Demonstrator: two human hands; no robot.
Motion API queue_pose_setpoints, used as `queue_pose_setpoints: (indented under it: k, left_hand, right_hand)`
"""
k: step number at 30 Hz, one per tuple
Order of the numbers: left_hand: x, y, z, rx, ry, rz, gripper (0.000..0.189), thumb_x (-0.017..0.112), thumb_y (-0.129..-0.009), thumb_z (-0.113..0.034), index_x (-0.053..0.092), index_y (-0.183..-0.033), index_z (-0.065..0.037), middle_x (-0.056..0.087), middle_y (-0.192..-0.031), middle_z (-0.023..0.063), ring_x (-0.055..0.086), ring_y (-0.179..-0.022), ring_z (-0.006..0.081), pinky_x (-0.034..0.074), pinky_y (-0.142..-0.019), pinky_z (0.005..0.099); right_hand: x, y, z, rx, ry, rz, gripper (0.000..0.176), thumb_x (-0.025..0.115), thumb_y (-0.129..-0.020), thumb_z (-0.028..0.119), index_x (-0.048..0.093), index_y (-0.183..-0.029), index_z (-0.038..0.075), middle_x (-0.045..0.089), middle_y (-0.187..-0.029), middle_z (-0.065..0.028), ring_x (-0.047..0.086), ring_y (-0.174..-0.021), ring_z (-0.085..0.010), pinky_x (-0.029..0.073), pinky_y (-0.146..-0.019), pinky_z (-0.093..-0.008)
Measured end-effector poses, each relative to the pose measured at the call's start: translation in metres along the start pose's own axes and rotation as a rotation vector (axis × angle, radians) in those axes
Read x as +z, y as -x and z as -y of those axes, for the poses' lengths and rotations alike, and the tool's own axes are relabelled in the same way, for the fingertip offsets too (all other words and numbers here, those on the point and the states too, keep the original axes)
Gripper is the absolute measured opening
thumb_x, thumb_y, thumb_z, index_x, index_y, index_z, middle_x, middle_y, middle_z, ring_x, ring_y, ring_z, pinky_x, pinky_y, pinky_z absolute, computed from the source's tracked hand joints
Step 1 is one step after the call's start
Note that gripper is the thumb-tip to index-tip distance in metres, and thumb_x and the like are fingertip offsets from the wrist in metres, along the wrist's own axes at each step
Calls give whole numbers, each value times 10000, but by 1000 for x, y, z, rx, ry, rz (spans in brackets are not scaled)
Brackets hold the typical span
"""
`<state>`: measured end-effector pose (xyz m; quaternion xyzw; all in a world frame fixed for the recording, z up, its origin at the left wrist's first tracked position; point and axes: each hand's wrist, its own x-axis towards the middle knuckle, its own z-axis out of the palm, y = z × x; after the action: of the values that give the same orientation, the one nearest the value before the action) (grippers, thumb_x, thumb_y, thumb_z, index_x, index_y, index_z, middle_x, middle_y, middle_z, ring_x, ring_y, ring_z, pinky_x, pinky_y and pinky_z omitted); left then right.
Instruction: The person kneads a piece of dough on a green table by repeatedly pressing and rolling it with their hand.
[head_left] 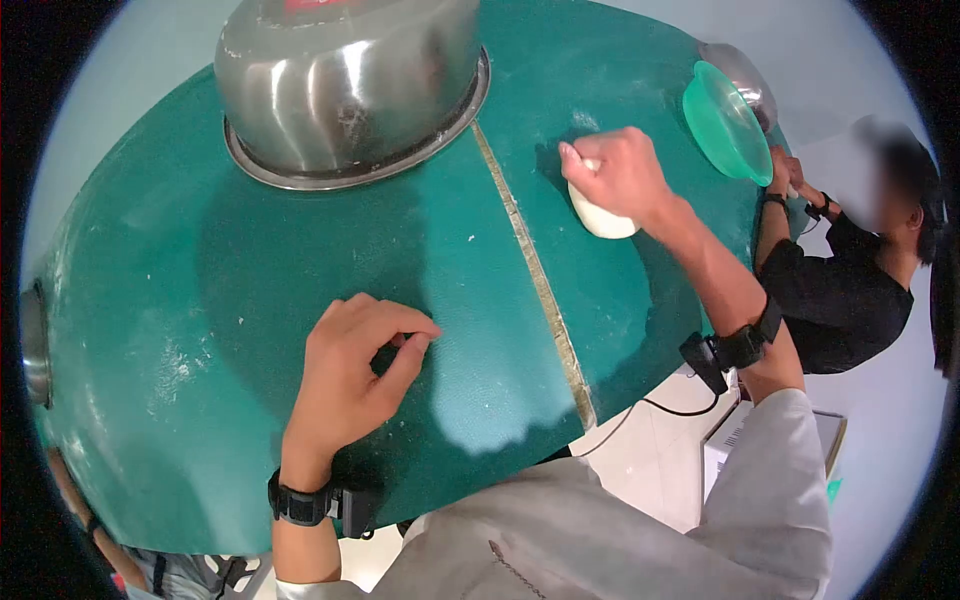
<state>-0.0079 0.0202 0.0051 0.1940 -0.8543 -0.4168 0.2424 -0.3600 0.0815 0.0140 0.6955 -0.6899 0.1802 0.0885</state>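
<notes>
My right hand (622, 178) is closed on a pale lump of dough (607, 222) on the green tabletop, right of a seam strip. Most of the lump shows below the fist, and a bit peeks out between thumb and fingers. Over the table's near half, my left hand (360, 365) is curled with thumb and index fingertips together. A gap shows inside that ring, with nothing visible in it. Both wrists wear black straps with small devices.
A large steel bowl (350, 90) stands at the back left. A green plastic basin (727, 125) sits by the right edge, with another steel bowl (745, 80) behind. At right works a person (840, 280) in black; another person's arm (80, 500) shows lower left.
</notes>
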Motion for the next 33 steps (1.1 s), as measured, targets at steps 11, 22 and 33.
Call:
queue_pose_setpoints:
  k: [11, 22, 33]
  left_hand:
    - [-1, 6, -1, -32, 7, 8, 108, 676, -883, -43, 734, -961, -93, 704, -869, 40, 604, -766, 219, 463, -753, 347]
    - [-2, 8, -1, -114, 63, 23, 103, 660, -909, -52, 733, -977, -76, 702, -904, 58, 620, -822, 222, 483, -763, 331]
    - [-2, 1, -3, -41, 17, 13, 111, 681, -847, -29, 720, -925, -98, 733, -917, 37, 641, -806, 238, 441, -741, 359]
  right_hand:
    - [-17, 37, 4, 222, -329, -29, 369, 546, -1008, 350, 751, -1065, 48, 730, -1076, -151, 703, -987, -306, 530, -863, -384]
    - [-38, 101, 22, 64, -177, -243, 256, 551, -985, 179, 743, -974, 9, 749, -964, -139, 722, -878, -316, 569, -777, -389]
    - [-14, 44, 14, -150, -34, -94, 164, 635, -877, 153, 677, -755, 52, 690, -761, -88, 672, -692, -330, 515, -602, -441]
